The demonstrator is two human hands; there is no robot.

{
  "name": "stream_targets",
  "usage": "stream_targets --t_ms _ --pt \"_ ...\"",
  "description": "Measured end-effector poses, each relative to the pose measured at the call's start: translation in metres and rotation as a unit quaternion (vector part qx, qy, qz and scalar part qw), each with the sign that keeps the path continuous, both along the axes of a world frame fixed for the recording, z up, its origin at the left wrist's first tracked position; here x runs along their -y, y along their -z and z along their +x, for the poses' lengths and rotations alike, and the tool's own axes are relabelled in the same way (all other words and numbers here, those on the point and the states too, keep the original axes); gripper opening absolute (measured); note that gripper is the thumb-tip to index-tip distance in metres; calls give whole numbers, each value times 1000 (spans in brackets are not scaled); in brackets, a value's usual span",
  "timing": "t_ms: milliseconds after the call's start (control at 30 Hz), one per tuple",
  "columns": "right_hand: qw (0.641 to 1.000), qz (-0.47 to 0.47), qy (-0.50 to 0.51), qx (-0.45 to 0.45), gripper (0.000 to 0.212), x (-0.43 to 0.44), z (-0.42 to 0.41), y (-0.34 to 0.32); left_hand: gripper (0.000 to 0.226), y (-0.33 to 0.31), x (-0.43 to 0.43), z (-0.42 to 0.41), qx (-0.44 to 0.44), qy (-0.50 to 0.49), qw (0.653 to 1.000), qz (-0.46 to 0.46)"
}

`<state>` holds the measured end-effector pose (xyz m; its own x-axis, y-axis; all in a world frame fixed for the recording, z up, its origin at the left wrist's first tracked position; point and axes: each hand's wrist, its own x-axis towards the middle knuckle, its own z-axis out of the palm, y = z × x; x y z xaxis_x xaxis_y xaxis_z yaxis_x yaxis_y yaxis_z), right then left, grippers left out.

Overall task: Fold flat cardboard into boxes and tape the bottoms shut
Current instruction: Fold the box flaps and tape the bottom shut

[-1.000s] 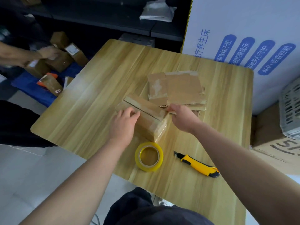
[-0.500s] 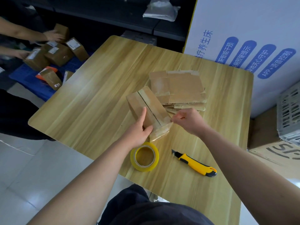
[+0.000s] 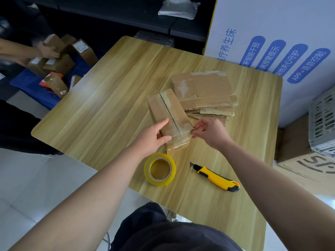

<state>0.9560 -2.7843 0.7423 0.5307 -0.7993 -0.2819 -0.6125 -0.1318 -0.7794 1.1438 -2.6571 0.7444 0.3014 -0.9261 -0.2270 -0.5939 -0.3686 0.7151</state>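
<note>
Progress. Centre of frame: the left hand (image 3: 154,137) grips the near left side of a small cardboard box (image 3: 166,107), thumb across the top face and fingers wrapped around the wall. The box is folded into shape and rests on the wooden table (image 3: 108,105). Its two upward flaps meet along a dark seam, which appears not yet taped. The right hand (image 3: 211,134) pinches the near right corner of the box between thumb and fingertips; whether it holds a flap edge or a strip of tape cannot be told. Below the hands lie a roll of clear tape (image 3: 163,181) and, to its right, a yellow utility knife (image 3: 215,176), neither held. Right of the box, touching it, a stack of flat cardboard (image 3: 208,89) is left to fold.

Containers. Upper left: taped, labelled parcels (image 3: 58,64) sit on a blue surface (image 3: 36,86), handled by another person's hand (image 3: 48,51). The held box is closed on top, its contents hidden. Right edge: a white slotted crate (image 3: 322,120), interior not visible.
</note>
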Motion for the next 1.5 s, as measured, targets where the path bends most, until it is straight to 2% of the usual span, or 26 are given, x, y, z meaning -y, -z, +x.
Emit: stream_targets --t_ms 167,267,467,600,733,800,900,1033,1100,1233,1367,1500 --pt "997 -53 -53 -22 33 3 1 -1 67 3 4 5 32 37 999 8" --pt "993 -82 -84 -18 46 4 0 2 68 4 4 7 102 75 992 25" --pt "983 -160 -95 -6 41 7 -2 6 72 7 5 3 173 98 979 42" --pt "982 -131 -133 -2 43 9 -2 -1 79 10 1 -2 164 57 985 19" --pt "989 -54 -135 -38 52 16 -1 -9 71 8 4 -10 150 -9 989 -9" --pt "991 -63 -114 -29 50 14 2 -8 68 8 6 -10 158 -19 987 -6" --pt "986 -126 -107 -7 39 10 6 -2 68 9 6 -8 168 -16 986 -2" --pt "952 -256 -167 -20 17 8 4 8 68 9 7 -6 178 20 984 -10" --pt "944 -279 -178 -15 14 6 3 11 70 9 4 -1 163 42 986 -4" --pt "953 -244 -179 17 26 10 -2 8 72 6 -3 16 120 96 988 23" --pt "973 -159 -165 -2 34 15 -5 4 78 6 1 27 169 135 975 43" --pt "973 -176 -147 4 34 12 -3 7 74 8 1 18 192 117 974 28"
